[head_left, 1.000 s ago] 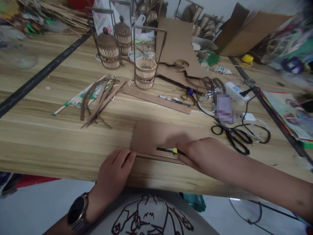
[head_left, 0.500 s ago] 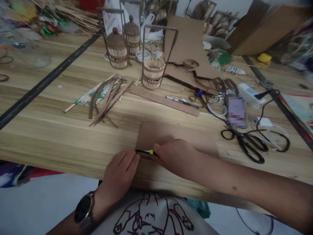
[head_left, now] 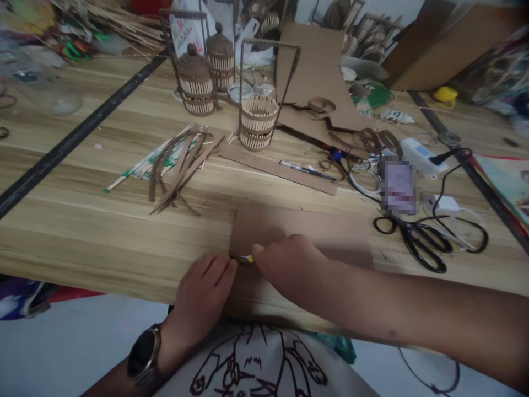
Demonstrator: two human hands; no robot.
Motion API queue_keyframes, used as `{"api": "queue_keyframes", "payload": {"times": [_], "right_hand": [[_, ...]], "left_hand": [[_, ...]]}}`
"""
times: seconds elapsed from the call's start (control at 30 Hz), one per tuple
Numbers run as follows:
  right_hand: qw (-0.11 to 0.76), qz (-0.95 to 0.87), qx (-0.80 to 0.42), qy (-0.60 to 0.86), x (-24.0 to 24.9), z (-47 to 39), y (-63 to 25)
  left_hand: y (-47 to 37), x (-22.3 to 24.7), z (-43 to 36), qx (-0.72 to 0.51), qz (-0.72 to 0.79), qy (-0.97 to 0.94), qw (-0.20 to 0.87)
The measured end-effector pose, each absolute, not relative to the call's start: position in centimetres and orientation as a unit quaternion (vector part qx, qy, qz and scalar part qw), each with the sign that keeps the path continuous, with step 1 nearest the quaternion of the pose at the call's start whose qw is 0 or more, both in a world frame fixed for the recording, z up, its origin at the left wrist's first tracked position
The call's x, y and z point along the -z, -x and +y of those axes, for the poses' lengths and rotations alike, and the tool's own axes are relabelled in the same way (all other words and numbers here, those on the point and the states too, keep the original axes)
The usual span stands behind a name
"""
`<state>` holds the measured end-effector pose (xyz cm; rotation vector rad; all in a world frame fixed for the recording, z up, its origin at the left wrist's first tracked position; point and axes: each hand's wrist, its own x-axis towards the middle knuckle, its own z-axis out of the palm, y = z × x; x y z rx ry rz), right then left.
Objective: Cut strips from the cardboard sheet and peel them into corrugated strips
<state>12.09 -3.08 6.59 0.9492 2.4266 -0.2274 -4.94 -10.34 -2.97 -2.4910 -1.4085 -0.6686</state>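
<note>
A piece of brown cardboard (head_left: 306, 220) lies flat near the table's front edge. My right hand (head_left: 289, 262) is closed around a utility knife (head_left: 250, 258) with a yellow end, its blade pointing left along the cardboard's near side. Most of the knife's handle is hidden in the fist. My left hand (head_left: 206, 284) rests flat at the cardboard's left corner, fingers stretched out and fingertips close to the blade tip; its thumb is hidden.
Cardboard strips (head_left: 177, 171) lie to the left. Behind stand a small stick basket (head_left: 259, 124) with a tall handle and two lidded ones. A pen (head_left: 308, 171) lies on a cardboard strip. Black scissors (head_left: 417, 242), a phone (head_left: 399, 187) and cables are at right.
My right hand has moved slightly left with the knife, bringing its yellow end closer to my left fingertips. The left hand stays in place.
</note>
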Motion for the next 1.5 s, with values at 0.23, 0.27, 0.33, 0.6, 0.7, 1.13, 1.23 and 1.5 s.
{"api": "queue_keyframes", "payload": {"times": [0.23,0.27,0.33,0.6,0.7,1.13,1.23,1.5], "right_hand": [[0.230,0.909,0.050,-0.345,-4.7,-3.6,-13.7],[0.222,0.909,0.045,-0.349,-4.4,-3.8,-13.9],[0.209,0.907,0.049,-0.361,-4.1,-3.9,-14.3],[0.151,0.874,0.120,-0.446,-4.6,-1.8,-17.8],[0.130,0.871,0.030,-0.474,-4.3,-0.7,-19.4],[0.150,0.834,0.006,-0.531,-5.5,1.3,-21.4],[0.137,0.810,-0.019,-0.570,-7.6,1.3,-22.5],[-0.093,0.777,-0.079,-0.618,-12.8,-0.3,-25.2]], "left_hand": [[4.7,2.6,-10.2,0.226,-0.481,0.842,0.095],[4.7,2.5,-10.2,0.224,-0.482,0.841,0.096],[4.7,2.5,-10.1,0.219,-0.487,0.840,0.097],[4.9,2.8,-9.9,0.254,-0.483,0.837,0.049],[5.0,2.5,-9.4,0.259,-0.468,0.844,0.029],[5.4,0.5,-5.6,0.084,-0.262,0.953,0.125],[5.2,0.3,-5.2,0.077,-0.303,0.946,0.083],[4.5,-2.6,-5.3,0.047,-0.418,0.896,-0.143]]}}
